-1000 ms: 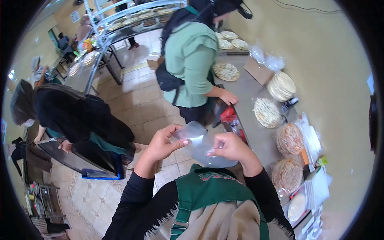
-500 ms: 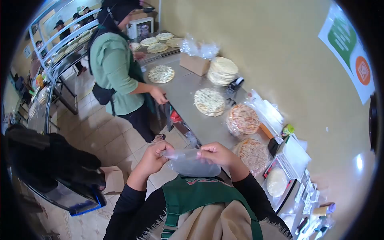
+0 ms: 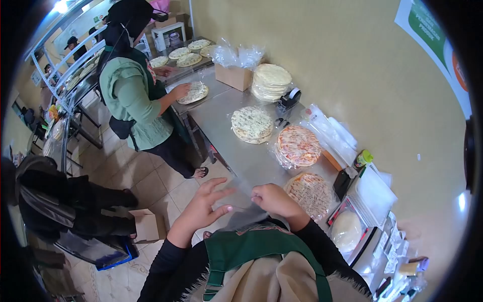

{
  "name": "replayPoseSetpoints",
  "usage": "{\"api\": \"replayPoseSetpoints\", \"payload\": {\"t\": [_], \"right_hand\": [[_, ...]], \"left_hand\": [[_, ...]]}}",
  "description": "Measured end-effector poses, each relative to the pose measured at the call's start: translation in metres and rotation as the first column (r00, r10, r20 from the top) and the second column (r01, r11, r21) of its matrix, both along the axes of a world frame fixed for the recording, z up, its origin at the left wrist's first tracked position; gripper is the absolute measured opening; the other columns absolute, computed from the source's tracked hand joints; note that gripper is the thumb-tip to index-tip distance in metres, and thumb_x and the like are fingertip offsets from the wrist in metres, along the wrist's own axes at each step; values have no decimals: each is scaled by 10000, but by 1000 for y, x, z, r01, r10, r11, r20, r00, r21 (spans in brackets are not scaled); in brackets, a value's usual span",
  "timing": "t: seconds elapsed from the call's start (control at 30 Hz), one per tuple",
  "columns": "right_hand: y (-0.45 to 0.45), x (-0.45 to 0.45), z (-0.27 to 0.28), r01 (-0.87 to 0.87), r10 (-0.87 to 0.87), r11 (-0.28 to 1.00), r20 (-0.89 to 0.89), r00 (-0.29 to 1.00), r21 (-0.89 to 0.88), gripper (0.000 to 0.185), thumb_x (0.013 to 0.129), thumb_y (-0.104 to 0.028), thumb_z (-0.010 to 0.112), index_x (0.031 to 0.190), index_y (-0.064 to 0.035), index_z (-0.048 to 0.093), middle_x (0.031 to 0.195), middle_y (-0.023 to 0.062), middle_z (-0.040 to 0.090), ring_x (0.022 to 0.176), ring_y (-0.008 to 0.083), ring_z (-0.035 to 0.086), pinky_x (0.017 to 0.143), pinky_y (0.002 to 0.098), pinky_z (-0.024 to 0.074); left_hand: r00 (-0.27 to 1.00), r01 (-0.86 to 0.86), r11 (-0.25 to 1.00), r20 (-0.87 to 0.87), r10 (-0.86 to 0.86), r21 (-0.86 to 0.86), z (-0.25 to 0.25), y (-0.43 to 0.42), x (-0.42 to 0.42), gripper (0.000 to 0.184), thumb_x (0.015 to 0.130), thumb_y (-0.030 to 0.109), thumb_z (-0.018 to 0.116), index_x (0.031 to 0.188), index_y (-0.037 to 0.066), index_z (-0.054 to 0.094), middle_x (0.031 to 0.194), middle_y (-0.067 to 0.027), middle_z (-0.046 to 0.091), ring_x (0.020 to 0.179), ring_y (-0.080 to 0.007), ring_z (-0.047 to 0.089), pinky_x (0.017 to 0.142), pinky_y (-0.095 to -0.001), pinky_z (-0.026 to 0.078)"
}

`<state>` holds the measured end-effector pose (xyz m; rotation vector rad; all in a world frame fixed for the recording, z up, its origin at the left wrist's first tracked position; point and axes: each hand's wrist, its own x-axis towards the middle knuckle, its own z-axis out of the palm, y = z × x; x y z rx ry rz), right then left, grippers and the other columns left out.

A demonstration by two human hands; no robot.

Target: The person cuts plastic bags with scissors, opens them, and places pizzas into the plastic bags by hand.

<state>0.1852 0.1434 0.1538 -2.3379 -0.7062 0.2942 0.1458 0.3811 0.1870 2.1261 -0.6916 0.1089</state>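
Observation:
A clear plastic bag (image 3: 247, 217) hangs in front of my green apron, blurred and hard to make out at its edges. My right hand (image 3: 275, 200) is closed, pinching the bag's upper edge. On the other side of the bag, my left hand (image 3: 204, 207) has its fingers spread apart, with the thumb close to the plastic; whether they touch I cannot tell. Nearest to my right hand on the metal table (image 3: 214, 128) lies a wrapped pizza with a brownish topping (image 3: 309, 194). Beyond it are a red-topped pizza stack (image 3: 299, 146) and a white-topped pizza stack (image 3: 251, 124).
A co-worker (image 3: 133, 95) stands at the table's far left, a hand on a pizza (image 3: 193, 92). Along the wall are a cardboard box of bags (image 3: 233, 76), a tape dispenser (image 3: 289, 99) and a white basket (image 3: 370, 199). Another cardboard box (image 3: 148, 226) sits on the floor at left.
My left hand has gone from pinching the bag to spread fingers. The right hand keeps its pinch. The co-worker's hand has moved from the table edge onto a pizza.

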Motion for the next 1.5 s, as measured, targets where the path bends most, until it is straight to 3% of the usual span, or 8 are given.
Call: {"api": "replayPoseSetpoints", "payload": {"t": [0.23,0.37,0.53,0.97,1.17,1.27,1.4,1.5], "right_hand": [[42,15,-3,-183,184,981,-4,983,-70,89,736,-121,540,746,-45,585,697,159,594,671,348,575,610,421,448],[64,38,-11,-230,234,972,-88,968,52,98,734,-134,544,726,-58,605,721,150,605,709,337,583,643,418,451],[101,73,-9,-278,283,959,-88,955,62,90,724,-129,559,731,-54,607,721,137,610,703,316,587,631,394,450],[145,150,-28,-190,174,979,-181,968,-74,147,737,-159,607,850,-65,602,743,106,608,678,242,581,608,337,444],[112,214,-25,-240,243,969,-356,902,52,161,733,-170,635,852,-64,608,762,91,629,696,208,596,627,330,459],[78,272,-49,-73,213,912,-315,925,403,153,799,-184,614,886,-59,608,783,35,616,669,134,576,597,287,466],[9,373,-61,745,-286,217,-689,666,630,240,834,-73,522,1073,-53,516,906,61,550,694,193,572,588,359,515],[-47,448,-118,763,-445,-139,-728,522,631,281,782,-120,576,1043,-54,495,902,83,540,708,227,564,625,383,513]], "left_hand": [[979,-179,808,21,202,562,-26,-16,0,259,813,335,555,993,172,645,1300,-124,417,1202,-369,366,965,-595,245],[959,-173,728,-56,279,664,-46,30,15,186,803,215,543,934,144,655,1193,-97,523,1088,-314,495,925,-512,358],[952,-258,865,-37,303,430,-58,104,34,310,683,-19,465,920,76,639,941,-118,629,847,-300,602,730,-342,493],[899,96,995,-430,-84,5,-66,191,106,524,629,-140,409,1084,43,593,1054,-161,609,979,-274,593,833,-292,448],[864,186,983,-477,-162,3,-113,175,149,486,666,-108,465,1116,38,574,920,-162,634,728,-193,607,662,-288,459],[827,180,981,-530,-187,-65,-111,171,170,407,722,-85,499,1106,22,580,895,-143,642,733,-188,605,655,-290,461],[574,4,999,-818,-44,-50,-53,144,186,326,771,-25,565,1096,-14,579,955,-130,634,864,-187,595,768,-272,446],[409,-149,985,-912,-17,-85,-56,136,198,335,781,19,594,1114,-15,567,1008,-138,619,952,-192,576,852,-267,419]]}}
